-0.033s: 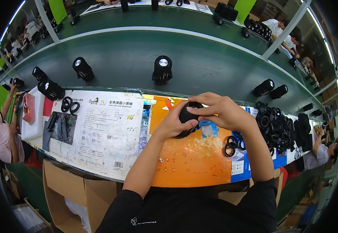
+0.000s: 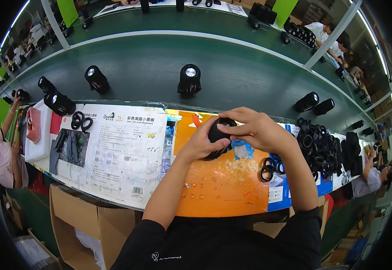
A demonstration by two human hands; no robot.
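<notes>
Over the orange board [image 2: 223, 191], both hands are closed around a black cylindrical speaker [image 2: 216, 133]. My left hand [image 2: 200, 143] wraps its left and near side, with the thumb along the front. From the right, my right hand [image 2: 260, 130] reaches over it, its fingers and thumb pressing at the upper end. Much of the speaker is hidden behind my fingers. A blue-and-white patch [image 2: 241, 150] shows just right of it. A few black rings [image 2: 268, 170] lie near my right forearm, beside a large heap of black rings [image 2: 318, 148].
Behind the work surface runs a dark green conveyor [image 2: 137, 76] carrying similar black speakers [image 2: 189, 81]. Left are a printed white board [image 2: 124, 180], two black rings [image 2: 87, 124] and a white foam block [image 2: 38, 150]. Cardboard boxes [image 2: 74, 211] stand below. Co-workers sit at both sides.
</notes>
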